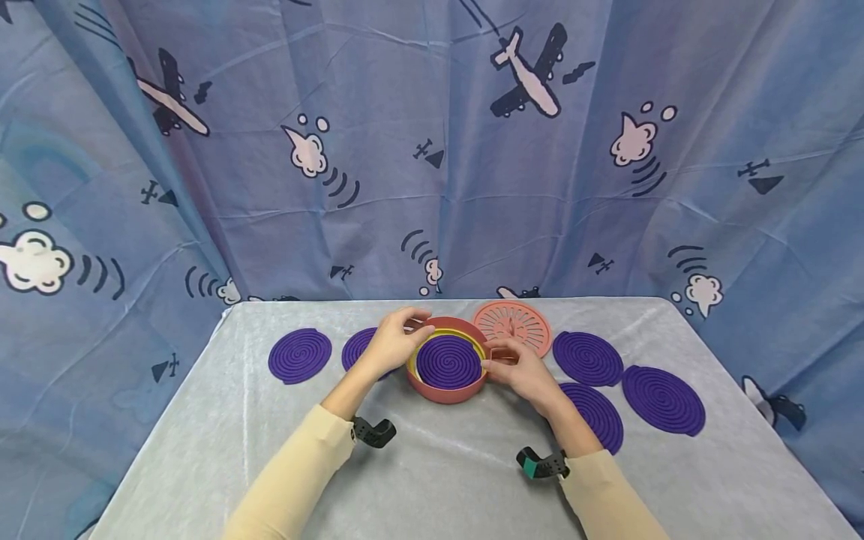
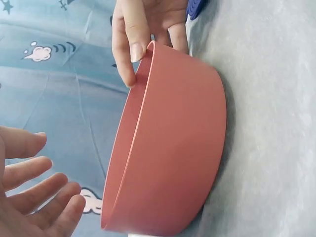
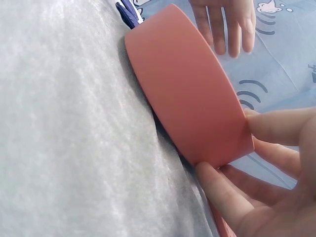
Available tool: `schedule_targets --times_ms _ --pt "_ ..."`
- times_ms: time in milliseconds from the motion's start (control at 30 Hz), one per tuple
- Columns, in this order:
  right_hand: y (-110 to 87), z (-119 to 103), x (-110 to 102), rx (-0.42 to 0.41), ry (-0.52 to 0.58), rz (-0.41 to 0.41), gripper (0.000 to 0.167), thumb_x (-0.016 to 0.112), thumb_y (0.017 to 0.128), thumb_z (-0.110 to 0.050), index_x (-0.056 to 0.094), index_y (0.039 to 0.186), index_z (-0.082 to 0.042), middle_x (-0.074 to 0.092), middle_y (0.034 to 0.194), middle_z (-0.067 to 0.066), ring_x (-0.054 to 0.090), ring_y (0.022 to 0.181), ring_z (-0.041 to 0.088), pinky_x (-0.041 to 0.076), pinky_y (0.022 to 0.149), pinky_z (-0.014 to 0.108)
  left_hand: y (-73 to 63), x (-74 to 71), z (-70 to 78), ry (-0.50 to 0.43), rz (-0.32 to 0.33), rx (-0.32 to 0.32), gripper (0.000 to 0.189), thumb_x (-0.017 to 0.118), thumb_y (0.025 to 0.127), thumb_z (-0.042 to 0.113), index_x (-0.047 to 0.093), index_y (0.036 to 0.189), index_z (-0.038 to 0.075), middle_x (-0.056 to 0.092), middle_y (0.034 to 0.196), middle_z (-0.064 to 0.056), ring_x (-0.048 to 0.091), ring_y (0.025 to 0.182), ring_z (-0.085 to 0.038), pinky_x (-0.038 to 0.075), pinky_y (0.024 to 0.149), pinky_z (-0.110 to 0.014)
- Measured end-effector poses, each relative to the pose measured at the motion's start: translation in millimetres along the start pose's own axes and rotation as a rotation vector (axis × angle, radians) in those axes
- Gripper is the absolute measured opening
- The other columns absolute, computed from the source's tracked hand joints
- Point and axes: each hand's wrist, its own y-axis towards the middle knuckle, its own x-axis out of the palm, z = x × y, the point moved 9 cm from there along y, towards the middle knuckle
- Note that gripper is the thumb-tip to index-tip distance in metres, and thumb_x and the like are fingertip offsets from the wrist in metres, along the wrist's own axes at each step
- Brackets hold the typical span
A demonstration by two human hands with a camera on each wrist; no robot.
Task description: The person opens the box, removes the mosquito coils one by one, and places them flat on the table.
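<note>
A round terracotta mosquito coil holder (image 1: pixel 445 394) stands on the table with a yellow ring inside its wall. A purple mosquito coil (image 1: pixel 448 363) lies within it, level with the ring in the head view. My right hand (image 1: pixel 523 371) pinches the holder's right rim, thumb and fingers on either side of the wall, as the right wrist view shows. At the far left rim hovers my left hand (image 1: pixel 394 341), its fingers loosely extended. In the left wrist view these spread fingers (image 2: pixel 39 197) stand apart from the holder's wall (image 2: pixel 168 133).
A slotted coral lid (image 1: pixel 511 319) lies behind my right hand. To the right are several purple coils, among them one near the back (image 1: pixel 587 358) and one farther out (image 1: pixel 664 400). Two more, an outer left coil (image 1: pixel 300 355) and a partly covered coil (image 1: pixel 358 345), lie left.
</note>
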Motion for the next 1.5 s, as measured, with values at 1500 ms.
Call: schedule_targets --times_ms 1500 --pt "-1.6 -3.5 1.0 0.006 0.004 0.001 0.044 0.074 0.094 -0.013 0.06 0.135 -0.002 0.059 0.132 0.021 0.063 0.115 0.032 0.06 0.088 0.038 17.7 47.2 -17.0 0.142 -0.051 -0.083 0.029 0.067 0.097 0.012 0.068 0.126 0.004 0.066 0.128 -0.013 0.059 0.124 -0.031 0.046 0.108 -0.047"
